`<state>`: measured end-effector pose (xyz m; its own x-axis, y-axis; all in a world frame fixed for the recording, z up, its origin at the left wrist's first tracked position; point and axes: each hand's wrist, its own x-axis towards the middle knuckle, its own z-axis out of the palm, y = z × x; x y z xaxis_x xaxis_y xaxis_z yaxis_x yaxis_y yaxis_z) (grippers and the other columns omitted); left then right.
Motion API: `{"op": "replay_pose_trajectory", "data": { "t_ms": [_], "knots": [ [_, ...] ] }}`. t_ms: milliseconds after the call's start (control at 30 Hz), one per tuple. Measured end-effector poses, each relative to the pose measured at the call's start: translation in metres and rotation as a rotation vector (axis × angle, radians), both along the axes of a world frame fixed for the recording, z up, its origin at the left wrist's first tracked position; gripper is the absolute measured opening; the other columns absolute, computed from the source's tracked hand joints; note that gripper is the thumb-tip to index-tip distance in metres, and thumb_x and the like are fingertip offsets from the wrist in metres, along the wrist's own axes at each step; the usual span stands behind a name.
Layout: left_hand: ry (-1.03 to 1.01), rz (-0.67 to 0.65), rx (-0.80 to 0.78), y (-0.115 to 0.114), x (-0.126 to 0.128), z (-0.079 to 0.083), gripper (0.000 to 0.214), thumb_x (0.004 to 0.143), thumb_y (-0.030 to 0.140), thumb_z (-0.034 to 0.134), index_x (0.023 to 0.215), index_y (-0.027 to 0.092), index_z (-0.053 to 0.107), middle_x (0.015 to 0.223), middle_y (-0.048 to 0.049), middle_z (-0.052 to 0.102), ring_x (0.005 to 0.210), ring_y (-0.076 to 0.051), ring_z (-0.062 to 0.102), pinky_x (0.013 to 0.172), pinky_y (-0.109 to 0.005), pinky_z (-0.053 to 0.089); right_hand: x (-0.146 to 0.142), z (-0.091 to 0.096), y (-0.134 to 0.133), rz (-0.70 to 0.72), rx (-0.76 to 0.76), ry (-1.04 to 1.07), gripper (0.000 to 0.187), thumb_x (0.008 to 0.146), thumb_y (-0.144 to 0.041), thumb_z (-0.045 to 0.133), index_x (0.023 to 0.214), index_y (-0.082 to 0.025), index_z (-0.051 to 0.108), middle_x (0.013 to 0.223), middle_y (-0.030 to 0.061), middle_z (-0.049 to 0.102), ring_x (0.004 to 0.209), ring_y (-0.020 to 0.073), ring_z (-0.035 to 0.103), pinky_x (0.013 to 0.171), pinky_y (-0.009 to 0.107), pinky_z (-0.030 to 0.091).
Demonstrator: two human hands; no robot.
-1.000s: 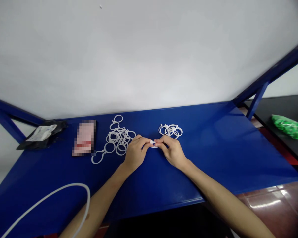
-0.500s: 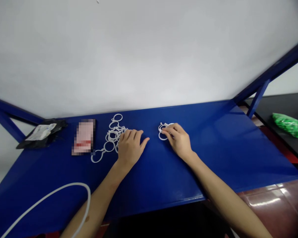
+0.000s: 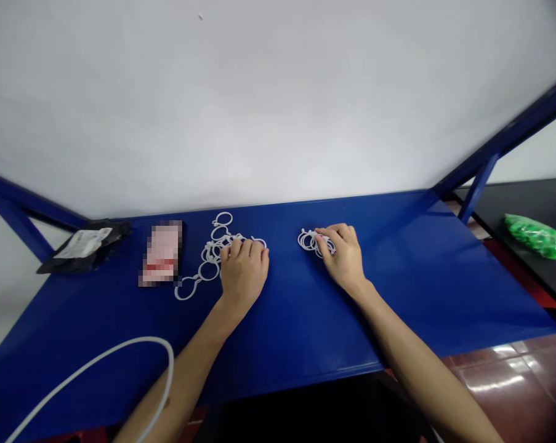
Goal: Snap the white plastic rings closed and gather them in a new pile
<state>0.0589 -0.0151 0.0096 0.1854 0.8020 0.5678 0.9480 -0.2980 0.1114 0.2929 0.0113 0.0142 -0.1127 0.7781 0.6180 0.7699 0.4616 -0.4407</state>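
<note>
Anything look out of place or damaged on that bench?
A white cord loops across the lower left, in front of the left forearm, an odd spot because it could snag. The pink item is pixelated, so I can't judge it. No breakage shows in the left ring pile, partly hidden by the left hand.

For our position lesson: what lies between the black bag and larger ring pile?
The head view shows a pixelated pink item between the black bag and larger ring pile.

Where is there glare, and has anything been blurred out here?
Head view: bright streaks of glare on the floor, a softer sheen on the table; also in the head view, coarse pixel blocks mask the pink thing.
</note>
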Motion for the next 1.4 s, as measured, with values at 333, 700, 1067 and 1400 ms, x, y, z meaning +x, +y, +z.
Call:
{"op": "replay_pose_trajectory", "data": {
  "t_ms": [333, 700, 1067, 1400],
  "knots": [
    [0.034, -0.507, 0.133, -0.016, 0.025, 0.006, 0.013, 0.095, 0.021, 0.061, 0.082, 0.02, 0.061, 0.075, -0.0009, 0.066, 0.072, -0.019, 0.054, 0.069, -0.034, 0.04, -0.035, 0.0, -0.026, 0.348, -0.51, 0.443, 0.018, 0.095, -0.033, 0.061, 0.104, -0.021, 0.07, 0.085, 0.0025, 0.074, 0.071, 0.0149, 0.068, 0.067, 0.029, 0.054],
    [-0.5, -0.265, -0.162, -0.013, 0.021, 0.0, 0.011, 0.095, 0.026, 0.06, 0.103, 0.019, 0.06, 0.093, -0.005, 0.068, 0.083, -0.018, 0.065, 0.076, -0.032, 0.054, -0.033, -0.003, -0.025, 0.315, -0.508, 0.59, 0.017, 0.088, -0.036, 0.071, 0.098, -0.023, 0.07, 0.082, 0.0018, 0.075, 0.071, 0.0153, 0.069, 0.067, 0.029, 0.055],
    [-0.789, -0.279, -0.364, -0.012, 0.022, -0.002, 0.006, 0.091, 0.02, 0.065, 0.086, 0.021, 0.069, 0.083, 0.0003, 0.074, 0.075, -0.015, 0.07, 0.071, -0.027, 0.055, -0.032, -0.007, -0.026, 0.389, -0.455, 0.485, 0.015, 0.092, -0.035, 0.067, 0.085, -0.022, 0.071, 0.082, 0.0018, 0.074, 0.074, 0.0162, 0.067, 0.07, 0.031, 0.051],
    [-0.666, -0.324, -0.31, -0.012, 0.021, -0.009, 0.016, 0.094, 0.018, 0.059, 0.082, 0.022, 0.068, 0.079, 0.0007, 0.07, 0.073, -0.014, 0.066, 0.07, -0.027, 0.053, -0.026, -0.005, -0.026, 0.49, -0.319, 0.259, 0.018, 0.099, -0.029, 0.057, 0.091, -0.024, 0.073, 0.082, 0.0027, 0.074, 0.074, 0.0176, 0.063, 0.069, 0.032, 0.052]
  ]
}}
